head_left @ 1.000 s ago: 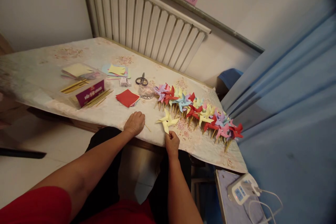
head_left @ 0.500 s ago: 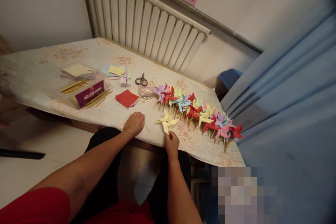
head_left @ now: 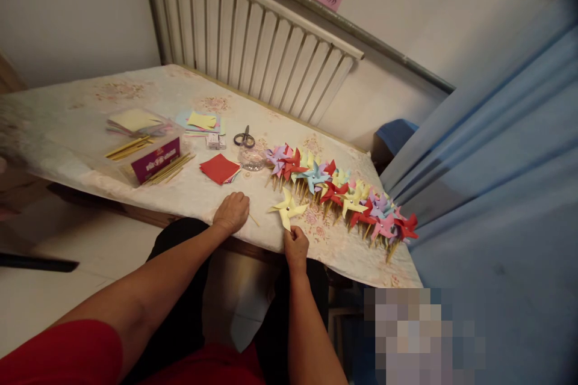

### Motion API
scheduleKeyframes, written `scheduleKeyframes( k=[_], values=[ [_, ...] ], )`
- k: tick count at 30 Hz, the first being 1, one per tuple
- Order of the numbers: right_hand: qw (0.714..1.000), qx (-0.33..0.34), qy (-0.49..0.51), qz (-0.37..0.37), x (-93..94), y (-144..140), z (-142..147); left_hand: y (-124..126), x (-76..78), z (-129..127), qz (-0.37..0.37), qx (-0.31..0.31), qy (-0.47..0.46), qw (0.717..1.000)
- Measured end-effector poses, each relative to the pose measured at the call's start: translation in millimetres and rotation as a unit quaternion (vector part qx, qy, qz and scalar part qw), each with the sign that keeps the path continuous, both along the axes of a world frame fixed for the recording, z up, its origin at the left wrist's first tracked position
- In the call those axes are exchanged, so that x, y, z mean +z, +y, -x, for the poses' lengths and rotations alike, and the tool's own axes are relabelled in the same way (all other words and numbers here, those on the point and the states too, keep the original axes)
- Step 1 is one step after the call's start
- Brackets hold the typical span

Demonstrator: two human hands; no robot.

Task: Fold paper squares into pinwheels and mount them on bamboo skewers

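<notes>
The right hand [head_left: 297, 246] has its fingers drawn together in a pinch at the near blade of the yellow pinwheel [head_left: 288, 209]. This pinwheel is near the front edge of the desk [head_left: 347, 255], to the right of the left hand [head_left: 232, 212]. The left hand rests palm down at the same edge, fingers curled; whether it grips anything cannot be told. A thin stick [head_left: 255, 219] lies at its right side.

The palm side of each hand is hidden. Whether the right fingertips hold the blade alone or also a stick behind it cannot be determined. A pixelated patch [head_left: 410, 337] covers the near right area. The pieces inside the clear round container [head_left: 253, 160] are too small to identify.

A dense row of multicolored pinwheels [head_left: 336, 192] occupies the right side, just beyond the yellow pinwheel. Red paper squares [head_left: 219, 168] lie beyond the left hand; scissors [head_left: 244, 136] lie farther back. At far left, a clear box with a purple label [head_left: 156, 160] stands beside bamboo sticks [head_left: 170, 169].
</notes>
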State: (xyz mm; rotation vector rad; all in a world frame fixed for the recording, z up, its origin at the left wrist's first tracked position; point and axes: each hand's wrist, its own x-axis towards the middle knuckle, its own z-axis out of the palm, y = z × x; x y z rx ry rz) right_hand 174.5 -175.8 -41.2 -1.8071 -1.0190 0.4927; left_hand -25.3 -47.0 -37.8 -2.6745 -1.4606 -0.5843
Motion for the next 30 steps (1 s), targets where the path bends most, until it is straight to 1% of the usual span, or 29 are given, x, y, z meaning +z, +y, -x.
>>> scheduleKeyframes(
  k=[9,16,23,30],
  values=[
    [1.000,-0.004,-0.005,-0.005,-0.1,1,0,-1,2.6,-1,0.005,0.004,0.006,1.000],
    [1.000,-0.002,-0.017,-0.015,0.1,0,1,0,1.3,0,0.013,0.000,-0.022,1.000],
    [1.000,-0.006,-0.021,-0.015,-2.1,2,1,2,3.2,-1,-0.003,0.007,0.019,1.000],
    [1.000,-0.027,-0.009,-0.012,0.2,5,-1,13,-0.8,1,-0.019,-0.016,0.050,0.998]
  ],
)
